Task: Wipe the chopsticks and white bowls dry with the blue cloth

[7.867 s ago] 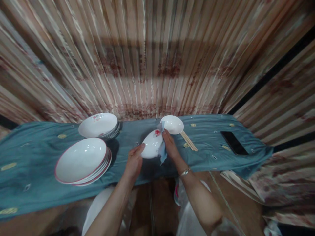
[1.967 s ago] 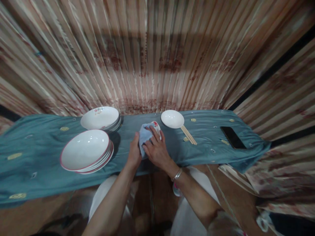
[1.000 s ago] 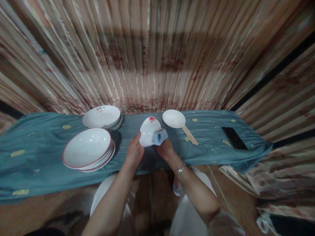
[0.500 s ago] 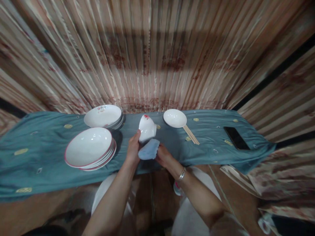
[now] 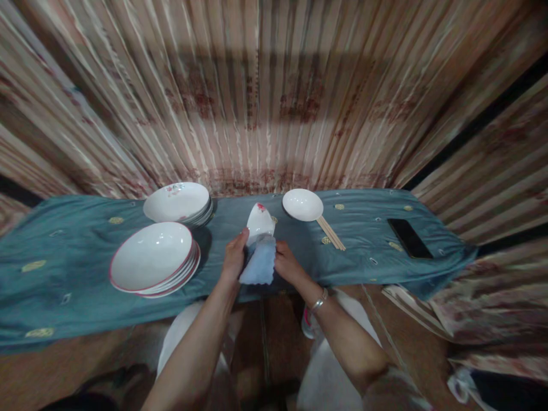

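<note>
Since half a second ago, the blue cloth (image 5: 260, 264) has come up over the lower part of the bowl (image 5: 259, 221); then it was bunched below it, and now its scalloped edge hangs down toward the front edge of the tabletop (image 5: 359, 228). The bowl is held tilted over the middle of the tabletop, its red flower at the top. The left hand (image 5: 233, 255) grips the bowl's left side, thumb on its surface; the right hand (image 5: 287, 262) is closed on the cloth's right side, its fingertips partly hidden. The plates, dish, chopsticks and phone lie as they did.

Red-rimmed plates (image 5: 150, 258) are stacked near the front edge, left of the hands, with flowered plates (image 5: 178, 202) behind them by the back edge. A white dish (image 5: 302, 204) sits at the back edge, and chopsticks (image 5: 331, 233) run from its rim toward the front. Bare tabletop stretches from these to the phone (image 5: 410, 238) near the right end, and another stretch runs to the left end.
</note>
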